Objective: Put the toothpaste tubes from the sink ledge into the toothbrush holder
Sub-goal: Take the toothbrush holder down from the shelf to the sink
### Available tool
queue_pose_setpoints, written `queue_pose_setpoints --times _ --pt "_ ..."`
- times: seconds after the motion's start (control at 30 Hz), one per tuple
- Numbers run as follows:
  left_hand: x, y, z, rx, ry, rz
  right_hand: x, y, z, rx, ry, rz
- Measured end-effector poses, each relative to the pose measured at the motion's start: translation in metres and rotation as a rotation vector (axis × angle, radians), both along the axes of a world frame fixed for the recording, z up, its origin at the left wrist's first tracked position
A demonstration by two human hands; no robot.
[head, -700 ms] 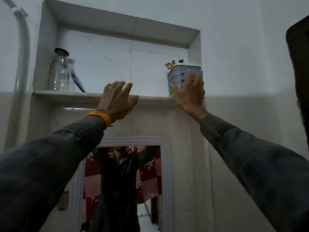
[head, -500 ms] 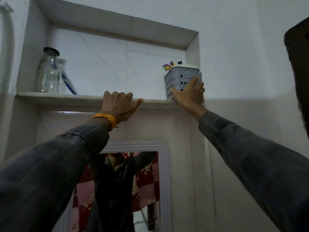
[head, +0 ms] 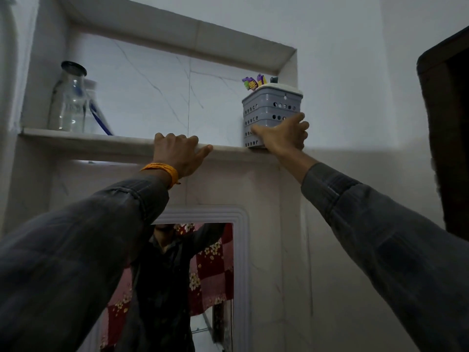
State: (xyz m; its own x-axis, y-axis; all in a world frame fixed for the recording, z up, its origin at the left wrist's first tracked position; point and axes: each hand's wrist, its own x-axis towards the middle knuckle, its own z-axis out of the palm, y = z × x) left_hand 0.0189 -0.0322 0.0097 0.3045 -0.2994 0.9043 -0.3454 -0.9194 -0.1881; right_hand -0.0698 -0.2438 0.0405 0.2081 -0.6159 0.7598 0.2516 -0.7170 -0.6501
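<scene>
- Two hands are up at the high wall niche, and the right hand (head: 283, 134) is the one on the job: thumb on the near left face, fingers wrapped round the right corner, closed on the lower part of the grey perforated toothbrush holder (head: 272, 109).
- That holder stands upright at the far right end of the niche shelf (head: 83, 143), tight against the niche's side wall, its long axis vertical, its white top rim (head: 284, 88) above the knuckles.
- Poking out of the top are colourful toothbrush heads (head: 251, 83); I can't make out whether any tube is in there.
- Left hand (head: 179, 154) is away to the left, fingers curled over the shelf's front edge, thumb pointing right along it, holding nothing.
- Further left, well apart, a clear glass bottle (head: 68, 97) stands with a blue-handled item (head: 100, 120) leaning beside it.
- No toothpaste tubes or sink ledge show up here, so my read is the holder has to come down and towards the person, right hand leading.
</scene>
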Motion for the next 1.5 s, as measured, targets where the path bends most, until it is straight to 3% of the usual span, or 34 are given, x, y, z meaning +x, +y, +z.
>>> queue_pose_setpoints --times 0.27,0.47,0.9,1.1,1.27,1.5 --pt "-0.038 -0.003 -0.027 -0.087 -0.028 -0.169 -0.047 0.016 -0.05 -0.036 -0.092 0.044" --pt "-0.072 -0.006 -0.091 -0.144 -0.028 -0.341 -0.057 0.026 -0.155 -0.053 -0.086 0.138" --pt "-0.074 0.053 -0.394 -0.151 0.475 -0.268 -0.054 0.061 -0.494 0.219 0.243 0.371" --pt "-0.078 0.095 -0.506 -0.165 0.716 -0.139 -0.076 0.064 -0.639 0.339 0.457 0.317" --pt "-0.087 0.119 -0.578 -0.19 0.922 -0.079 -0.099 0.065 -0.723 0.378 0.552 0.334" --pt "-0.105 0.126 -0.654 -0.111 1.208 -0.042 -0.103 0.07 -0.777 0.43 0.604 0.376"
